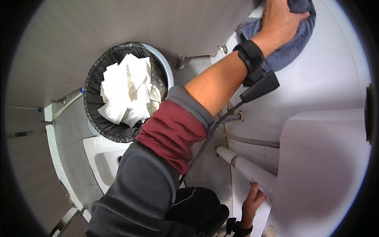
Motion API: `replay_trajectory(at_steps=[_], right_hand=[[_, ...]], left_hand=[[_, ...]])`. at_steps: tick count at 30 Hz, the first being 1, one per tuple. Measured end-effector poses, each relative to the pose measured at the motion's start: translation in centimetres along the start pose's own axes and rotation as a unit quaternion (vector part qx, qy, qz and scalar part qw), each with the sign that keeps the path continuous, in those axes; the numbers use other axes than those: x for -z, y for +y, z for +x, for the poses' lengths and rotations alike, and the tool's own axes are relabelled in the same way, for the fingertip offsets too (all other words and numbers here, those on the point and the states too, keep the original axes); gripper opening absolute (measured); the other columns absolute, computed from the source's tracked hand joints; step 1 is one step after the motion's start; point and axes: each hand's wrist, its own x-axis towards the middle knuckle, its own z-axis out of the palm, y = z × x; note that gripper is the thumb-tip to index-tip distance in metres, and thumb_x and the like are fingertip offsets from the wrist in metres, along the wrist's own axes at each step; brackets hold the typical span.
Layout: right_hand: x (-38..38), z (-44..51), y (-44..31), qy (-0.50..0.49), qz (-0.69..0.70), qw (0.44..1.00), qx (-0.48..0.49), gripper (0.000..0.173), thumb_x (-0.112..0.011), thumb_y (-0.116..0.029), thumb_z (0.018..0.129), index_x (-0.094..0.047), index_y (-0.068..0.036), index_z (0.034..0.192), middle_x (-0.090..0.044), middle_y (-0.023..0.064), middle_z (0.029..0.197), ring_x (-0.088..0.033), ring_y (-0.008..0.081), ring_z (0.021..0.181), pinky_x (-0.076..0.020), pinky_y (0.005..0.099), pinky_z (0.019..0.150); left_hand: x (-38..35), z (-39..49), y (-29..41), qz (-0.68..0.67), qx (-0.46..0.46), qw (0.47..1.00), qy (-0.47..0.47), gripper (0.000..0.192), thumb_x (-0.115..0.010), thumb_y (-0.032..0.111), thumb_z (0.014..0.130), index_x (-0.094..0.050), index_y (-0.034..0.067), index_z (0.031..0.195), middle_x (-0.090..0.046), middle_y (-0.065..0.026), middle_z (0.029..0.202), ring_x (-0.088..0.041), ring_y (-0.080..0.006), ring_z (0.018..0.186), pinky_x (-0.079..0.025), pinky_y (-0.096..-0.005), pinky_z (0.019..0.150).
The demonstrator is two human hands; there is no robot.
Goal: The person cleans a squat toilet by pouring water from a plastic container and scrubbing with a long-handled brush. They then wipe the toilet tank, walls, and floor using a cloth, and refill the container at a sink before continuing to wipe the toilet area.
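My left hand [279, 20] presses on a bunched grey-blue cloth [284, 56] at the top right, against a white wall surface [331, 59]. Its thumb points right across the cloth, and a black strap with a cabled device sits on the wrist. At the lower right, my right hand [253, 200] is beside a white pipe [251, 171] with its thumb up near the pipe's edge. Its other fingers are partly hidden, and whether it grips anything is unclear. That wrist bears a black strap too.
A bin [167, 65] with a black liner holds crumpled white paper, beside a grey partition [189, 26] with a damaged lower edge. A white squat toilet [102, 166] is set in the tiled floor. A white fixture [319, 160] and a flexible hose [251, 141] stand to the right.
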Motion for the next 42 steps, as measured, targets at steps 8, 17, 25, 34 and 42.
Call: replay_trajectory(at_steps=[8,17,25,34,42], right_hand=[[0.5,0.1,0.9,-0.034,0.016,0.998,-0.041,0.032,-0.053,-0.015,0.092,-0.057,0.013,0.106,-0.063,0.0212,0.101,-0.060,0.0284,0.094,-0.0438,0.0380,0.086],[0.1,0.3,1.4,-0.015,0.012,1.000,0.017,0.033,-0.052,-0.018,0.093,-0.052,0.012,0.107,-0.059,0.0179,0.100,-0.055,0.0232,0.091,-0.0429,0.0350,0.085],[-0.5,0.2,1.3,0.043,-0.001,0.999,0.031,0.037,-0.050,-0.024,0.093,-0.058,0.011,0.083,-0.058,0.0114,0.077,-0.053,0.0168,0.076,-0.0445,0.0325,0.076],[-0.5,0.1,1.6,0.050,-0.008,0.998,0.035,0.035,-0.051,-0.023,0.094,-0.058,0.009,0.081,-0.051,0.0072,0.069,-0.049,0.0154,0.073,-0.0452,0.0324,0.073],[-0.9,0.1,1.4,0.053,0.002,0.997,0.057,0.031,-0.047,-0.018,0.096,-0.053,0.010,0.107,-0.060,0.0168,0.102,-0.055,0.0221,0.097,-0.0420,0.0359,0.090]], left_hand=[[2.4,-7.2,-8.4,0.029,0.167,0.979,0.110,0.043,-0.073,0.021,0.076,-0.054,-0.007,0.102,-0.063,-0.0250,0.097,-0.061,-0.0389,0.093,-0.047,-0.0402,0.083],[8.2,-22.7,-15.5,0.344,0.415,0.828,-0.156,0.062,-0.073,0.034,0.075,-0.050,-0.006,0.116,-0.062,-0.0251,0.103,-0.059,-0.0396,0.099,-0.047,-0.0430,0.086],[9.8,-31.4,-20.1,-0.099,0.558,0.811,-0.146,0.044,-0.071,0.023,0.081,-0.055,-0.002,0.113,-0.064,-0.0106,0.104,-0.059,-0.0202,0.096,-0.049,-0.0306,0.081],[9.9,-36.2,-15.8,-0.084,0.460,0.871,-0.153,0.034,-0.069,0.015,0.085,-0.056,-0.002,0.111,-0.064,-0.0079,0.101,-0.058,-0.0159,0.095,-0.046,-0.0298,0.087],[9.5,-39.1,-11.6,-0.247,0.596,0.756,-0.109,0.039,-0.062,0.015,0.084,-0.053,-0.003,0.118,-0.060,-0.0149,0.110,-0.054,-0.0234,0.106,-0.041,-0.0354,0.096]])
